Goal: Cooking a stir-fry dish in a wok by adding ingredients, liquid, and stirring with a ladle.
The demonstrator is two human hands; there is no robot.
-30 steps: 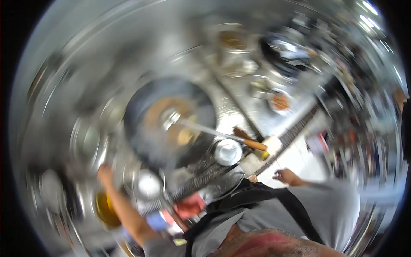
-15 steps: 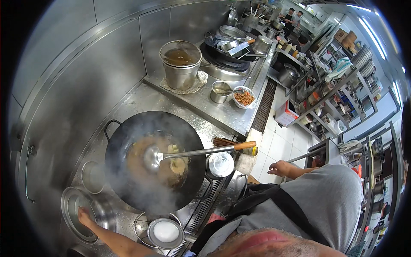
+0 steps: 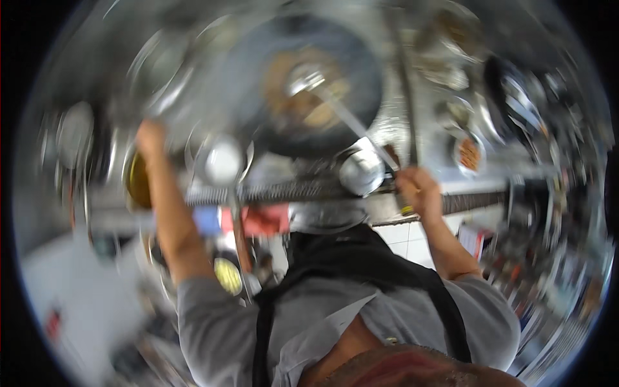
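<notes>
"What is shown at the left?"

"A yellowish round vessel (image 3: 137, 180) is partly covered by the left forearm (image 3: 180, 235). Above it, the left hand (image 3: 151, 137) is held out near a steel basin (image 3: 158, 68); its fingers are blurred, so whether anything is grasped cannot be told."

"And in the middle?"

"A small pan with white contents (image 3: 224, 161) is followed by a large dark wok (image 3: 364, 71). Brownish food (image 3: 280, 90) is contained there, and over it the head of a steel ladle (image 3: 351, 119) is seen. The handle is slanted down rightward, past a round steel container (image 3: 362, 173)."

"And at the right?"

"The handle's end is grasped by the right hand (image 3: 419, 190), its fingers wrapped around it. Farther right, a bowl of orange-brown diced food (image 3: 469, 155) is set on the table (image 3: 435, 151)."
</notes>
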